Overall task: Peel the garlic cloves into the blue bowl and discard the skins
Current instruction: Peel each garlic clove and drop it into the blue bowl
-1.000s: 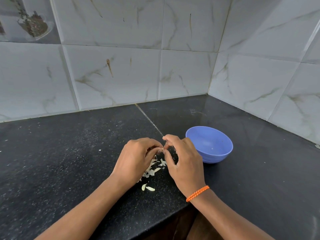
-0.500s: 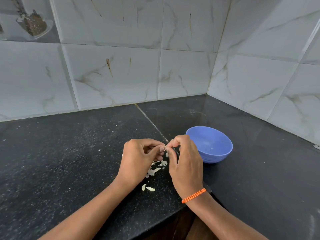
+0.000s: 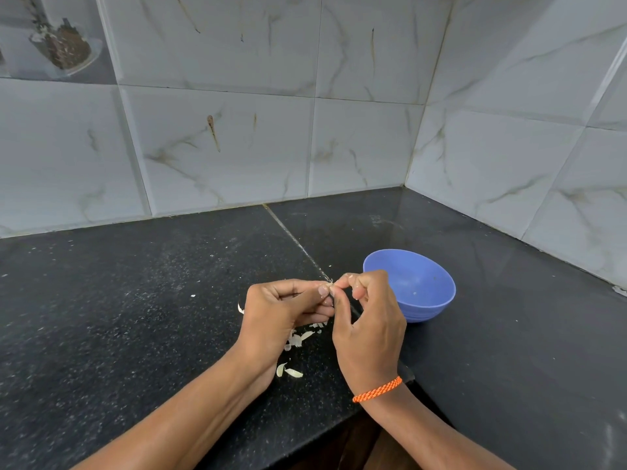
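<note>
Two hands are meeting above the black counter, fingertips together over a scatter of pale garlic skins. The left hand is curling its fingers inward, its grip pinching a small garlic clove between thumb and forefinger. The right hand is pinching the same clove from the other side, its remaining fingers bent; an orange braided bracelet is circling its wrist. The clove is mostly hidden between the fingertips, so how much skin remains on it cannot be told. The blue bowl is standing upright on the counter just beside the right hand, toward the tiled corner. A few more skin pieces are lying nearer the counter edge, below the left wrist. Marbled grey wall tiles are backing the counter.
</note>
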The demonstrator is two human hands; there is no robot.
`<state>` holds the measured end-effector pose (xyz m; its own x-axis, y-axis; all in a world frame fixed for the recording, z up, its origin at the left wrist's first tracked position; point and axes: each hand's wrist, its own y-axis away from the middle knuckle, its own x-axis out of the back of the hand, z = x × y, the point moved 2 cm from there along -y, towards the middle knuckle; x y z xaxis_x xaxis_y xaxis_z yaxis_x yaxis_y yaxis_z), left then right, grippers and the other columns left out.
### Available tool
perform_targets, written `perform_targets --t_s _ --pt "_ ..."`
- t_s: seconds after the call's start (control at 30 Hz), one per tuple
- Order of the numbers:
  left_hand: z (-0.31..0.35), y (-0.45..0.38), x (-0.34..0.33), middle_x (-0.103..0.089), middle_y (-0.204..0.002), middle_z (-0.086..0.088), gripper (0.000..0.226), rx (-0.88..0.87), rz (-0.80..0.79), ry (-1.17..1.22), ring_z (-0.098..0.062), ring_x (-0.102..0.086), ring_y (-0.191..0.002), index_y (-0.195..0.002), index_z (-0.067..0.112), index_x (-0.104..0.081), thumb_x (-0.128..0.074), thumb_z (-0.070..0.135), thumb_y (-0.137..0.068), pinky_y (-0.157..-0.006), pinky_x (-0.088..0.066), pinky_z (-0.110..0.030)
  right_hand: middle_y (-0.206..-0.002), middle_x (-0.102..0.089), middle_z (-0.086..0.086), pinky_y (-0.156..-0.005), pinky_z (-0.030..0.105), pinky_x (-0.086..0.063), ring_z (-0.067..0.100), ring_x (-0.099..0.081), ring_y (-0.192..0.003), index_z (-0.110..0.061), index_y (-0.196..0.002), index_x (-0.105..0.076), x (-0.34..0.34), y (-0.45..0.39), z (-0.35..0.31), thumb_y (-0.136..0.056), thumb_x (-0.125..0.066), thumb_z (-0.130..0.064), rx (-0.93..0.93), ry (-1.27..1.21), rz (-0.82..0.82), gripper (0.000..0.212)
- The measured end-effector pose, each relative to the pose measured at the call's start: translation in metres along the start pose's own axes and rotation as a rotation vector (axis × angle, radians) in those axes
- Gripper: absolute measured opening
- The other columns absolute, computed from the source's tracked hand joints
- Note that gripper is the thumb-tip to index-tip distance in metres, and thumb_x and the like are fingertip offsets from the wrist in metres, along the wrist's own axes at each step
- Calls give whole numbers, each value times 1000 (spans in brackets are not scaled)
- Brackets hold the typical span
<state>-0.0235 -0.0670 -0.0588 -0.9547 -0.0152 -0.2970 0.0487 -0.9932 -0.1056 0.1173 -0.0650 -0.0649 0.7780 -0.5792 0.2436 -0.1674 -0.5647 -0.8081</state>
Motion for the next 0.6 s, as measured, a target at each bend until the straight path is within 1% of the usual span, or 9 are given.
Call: perform_targets --t_s 0.1,0.17,0.23,0.33,0.4,0.43,0.5,0.53,0.6 --pt "-1 0 -1 -80 -95 -25 11 17 -1 38 -33 -79 -87 -98 2 -85 -81 9 -91 -86 -67 -36 -94 -66 -7 -68 42 -59 15 -66 -84 -37 -99 -41 0 -2 1 -94 -75 -4 -35 -61 -31 48" --pt "1 -1 1 -81 -96 -24 11 -6 -8 18 -30 -79 -86 -100 2 -84 -82 7 -91 -84 -67 -33 -94 -66 -11 -65 33 -53 9 -60 -76 -40 -104 -43 1 -6 2 -94 -74 -2 -46 -104 -79 50" --pt "4 -2 2 -81 -95 -22 10 -33 -10 -9 -30 -80 -85 -100 2 -84 -82 4 -91 -81 -67 -31 -95 -66 -15 -67 28 -51 10 -60 -76 -37 -112 -48 1 -8 1 -96 -73 -3 -33 -109 -104 45" --pt "7 -4 6 -81 -92 -20 9 -90 17 -94 -33 -80 -83 -100 3 -83 -82 2 -90 -78 -67 -31 -101 -68 -15 -76 35 -56 11 -66 -93 -31 -127 -53 -1 -8 3 -104 -64 -9 -31 -110 -134 34" --pt "8 -5 9 -82 -90 -18 10 -127 39 -172 -35 -81 -82 -99 3 -83 -83 2 -90 -80 -68 -37 -107 -70 -15 -81 37 -56 11 -68 -103 -28 -132 -56 -1 -9 6 -108 -56 -11 -42 -111 -155 28" --pt "9 -6 10 -82 -89 -16 10 -145 48 -215 -34 -81 -82 -99 4 -83 -84 4 -90 -81 -69 -41 -110 -70 -15 -81 38 -57 12 -68 -105 -27 -133 -56 -1 -10 8 -109 -55 -12 -50 -121 -175 29" --pt "10 -8 12 -82 -86 -10 8 -196 62 -332 -30 -82 -79 -98 9 -84 -86 7 -90 -82 -68 -47 -112 -69 -14 -77 39 -60 15 -69 -103 -30 -136 -55 0 -11 8 -108 -59 -16 -73 -178 -240 32" --pt "10 -7 12 -82 -84 -7 7 -230 64 -398 -27 -82 -78 -97 12 -84 -86 9 -90 -81 -68 -47 -112 -69 -14 -74 39 -60 16 -69 -100 -31 -137 -54 0 -12 7 -106 -62 -18 -86 -212 -273 34" --pt "11 -6 11 -82 -83 1 8 -298 61 -511 -20 -81 -76 -96 18 -85 -84 11 -92 -78 -68 -43 -108 -69 -14 -70 37 -60 17 -69 -94 -31 -137 -53 -1 -13 5 -104 -67 -19 -104 -255 -316 38"
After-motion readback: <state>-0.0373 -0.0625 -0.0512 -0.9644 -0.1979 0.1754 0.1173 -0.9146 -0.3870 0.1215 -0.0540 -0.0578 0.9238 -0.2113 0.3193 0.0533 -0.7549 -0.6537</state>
